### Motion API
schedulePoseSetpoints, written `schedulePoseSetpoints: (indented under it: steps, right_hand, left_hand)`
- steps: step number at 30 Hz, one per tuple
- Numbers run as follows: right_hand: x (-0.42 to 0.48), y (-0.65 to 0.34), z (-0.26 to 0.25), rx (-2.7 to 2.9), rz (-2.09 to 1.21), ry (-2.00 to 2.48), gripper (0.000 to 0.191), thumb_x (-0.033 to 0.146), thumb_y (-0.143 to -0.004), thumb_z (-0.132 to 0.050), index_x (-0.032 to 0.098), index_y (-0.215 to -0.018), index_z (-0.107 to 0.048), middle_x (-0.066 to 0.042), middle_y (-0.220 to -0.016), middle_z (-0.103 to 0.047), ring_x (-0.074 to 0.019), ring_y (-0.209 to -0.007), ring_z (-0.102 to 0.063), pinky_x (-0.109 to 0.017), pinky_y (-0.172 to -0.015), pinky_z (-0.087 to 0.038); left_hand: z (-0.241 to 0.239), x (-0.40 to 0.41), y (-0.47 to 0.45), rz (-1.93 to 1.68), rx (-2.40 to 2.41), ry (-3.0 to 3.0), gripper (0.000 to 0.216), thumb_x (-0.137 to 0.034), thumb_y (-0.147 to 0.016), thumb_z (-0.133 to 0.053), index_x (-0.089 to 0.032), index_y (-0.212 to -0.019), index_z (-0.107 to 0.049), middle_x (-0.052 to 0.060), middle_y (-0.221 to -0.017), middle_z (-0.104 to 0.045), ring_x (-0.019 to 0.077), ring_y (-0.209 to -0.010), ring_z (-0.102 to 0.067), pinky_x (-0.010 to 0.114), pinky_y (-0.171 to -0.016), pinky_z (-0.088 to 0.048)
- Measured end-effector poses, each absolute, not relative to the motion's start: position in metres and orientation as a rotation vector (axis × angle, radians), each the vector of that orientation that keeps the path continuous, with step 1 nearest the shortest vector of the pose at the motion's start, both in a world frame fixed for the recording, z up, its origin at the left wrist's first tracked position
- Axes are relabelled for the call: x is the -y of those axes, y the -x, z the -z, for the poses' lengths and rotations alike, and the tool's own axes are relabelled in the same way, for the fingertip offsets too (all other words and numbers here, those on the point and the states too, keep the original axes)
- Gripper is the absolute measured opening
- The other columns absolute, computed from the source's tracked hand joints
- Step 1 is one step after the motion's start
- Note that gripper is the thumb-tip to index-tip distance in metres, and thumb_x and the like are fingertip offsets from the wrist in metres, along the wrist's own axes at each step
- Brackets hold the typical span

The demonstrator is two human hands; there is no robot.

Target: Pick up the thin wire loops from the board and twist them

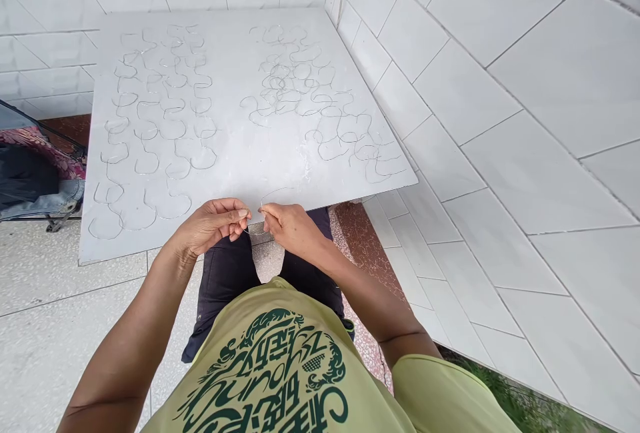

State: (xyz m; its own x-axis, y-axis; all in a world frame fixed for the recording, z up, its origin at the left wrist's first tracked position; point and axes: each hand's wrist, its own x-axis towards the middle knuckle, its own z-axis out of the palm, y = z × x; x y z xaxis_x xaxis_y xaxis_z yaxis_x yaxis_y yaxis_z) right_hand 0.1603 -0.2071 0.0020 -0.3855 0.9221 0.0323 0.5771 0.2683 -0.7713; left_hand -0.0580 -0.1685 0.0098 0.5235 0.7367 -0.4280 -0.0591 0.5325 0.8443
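Note:
My left hand [215, 223] and my right hand [287, 223] meet at the near edge of a white board [230, 106]. Both pinch the ends of one thin bent wire [275, 192], which arcs from my fingertips over the board's edge. Fingers of both hands are closed on it. Several bent wire hooks lie in rows on the left of the board [155, 126]. A looser, overlapping group of wire hooks [320, 106] lies on the right of the board.
The board rests on a tiled floor, with a white tiled wall [500, 120] close on the right. A dark bag and patterned cloth [35, 173] lie at the left. My knees in dark trousers [230, 273] are under my hands.

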Motion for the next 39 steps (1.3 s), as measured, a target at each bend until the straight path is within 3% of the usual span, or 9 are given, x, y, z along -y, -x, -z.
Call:
schedulePoseSetpoints:
  steps: [7, 14, 19, 24, 27, 32, 39]
  right_hand:
    - [0.211, -0.162, 0.003, 2.081, -0.903, 1.387, 0.025, 0.011, -0.097, -0.045, 0.018, -0.089, -0.068, -0.002, -0.072, -0.067, -0.0146, -0.062, -0.057, -0.026, -0.064, -0.035]
    - [0.213, -0.159, -0.001, 2.05, -0.929, 1.478, 0.032, 0.019, -0.104, -0.043, 0.013, -0.131, -0.059, -0.004, -0.08, -0.071, -0.0155, -0.07, -0.064, -0.026, -0.07, -0.04]
    - [0.213, -0.158, -0.003, 2.056, -0.933, 1.443, 0.025, 0.016, -0.104, -0.04, 0.016, -0.106, -0.065, -0.002, -0.075, -0.068, -0.0137, -0.066, -0.06, -0.025, -0.066, -0.037]
    - [0.215, -0.163, 0.002, 2.077, -0.973, 1.357, 0.023, 0.011, -0.1, -0.041, 0.018, -0.087, -0.059, 0.0, -0.072, -0.065, -0.0116, -0.059, -0.053, -0.024, -0.061, -0.032]
    - [0.215, -0.165, 0.002, 2.069, -1.02, 1.286, 0.023, 0.014, -0.103, -0.04, 0.018, -0.088, -0.057, 0.001, -0.072, -0.066, -0.0108, -0.06, -0.054, -0.024, -0.062, -0.033]
    - [0.214, -0.169, 0.001, 2.066, -1.072, 1.262, 0.021, 0.014, -0.104, -0.039, 0.018, -0.1, -0.059, 0.0, -0.077, -0.068, -0.0119, -0.067, -0.06, -0.024, -0.066, -0.037]
    - [0.213, -0.176, 0.005, 2.118, -1.042, 1.278, 0.024, 0.005, -0.097, -0.045, 0.015, -0.111, -0.061, -0.003, -0.081, -0.071, -0.0138, -0.072, -0.064, -0.024, -0.07, -0.04]
  left_hand:
    - [-0.008, 0.167, 0.06, -0.525, -0.895, -0.892, 0.021, -0.028, -0.076, -0.086, -0.013, -0.087, -0.076, 0.006, -0.073, -0.069, 0.011, -0.057, -0.06, 0.021, -0.049, -0.047]
    - [-0.012, 0.168, 0.056, -0.483, -0.893, -0.931, 0.02, -0.028, -0.079, -0.083, -0.012, -0.089, -0.074, 0.005, -0.071, -0.068, 0.0105, -0.058, -0.06, 0.02, -0.051, -0.047]
    - [-0.013, 0.168, 0.055, -0.473, -0.897, -0.931, 0.022, -0.028, -0.079, -0.083, -0.012, -0.09, -0.074, 0.005, -0.071, -0.068, 0.0103, -0.058, -0.06, 0.02, -0.051, -0.047]
    - [-0.013, 0.163, 0.055, -0.472, -0.894, -0.918, 0.023, -0.028, -0.076, -0.085, -0.011, -0.088, -0.074, 0.005, -0.069, -0.067, 0.0099, -0.057, -0.058, 0.019, -0.049, -0.044]
    - [-0.013, 0.161, 0.052, -0.484, -0.913, -0.924, 0.024, -0.029, -0.077, -0.085, -0.011, -0.088, -0.074, 0.004, -0.068, -0.064, 0.0083, -0.056, -0.055, 0.017, -0.048, -0.04]
    - [-0.014, 0.168, 0.043, -0.549, -0.994, -0.931, 0.029, -0.037, -0.078, -0.086, -0.012, -0.088, -0.075, 0.002, -0.07, -0.06, 0.004, -0.05, -0.044, 0.016, -0.041, -0.021]
    - [-0.01, 0.178, 0.044, -0.588, -1.047, -0.956, 0.038, -0.039, -0.072, -0.09, -0.012, -0.097, -0.08, 0.005, -0.077, -0.063, 0.0067, -0.059, -0.048, 0.019, -0.047, -0.027]
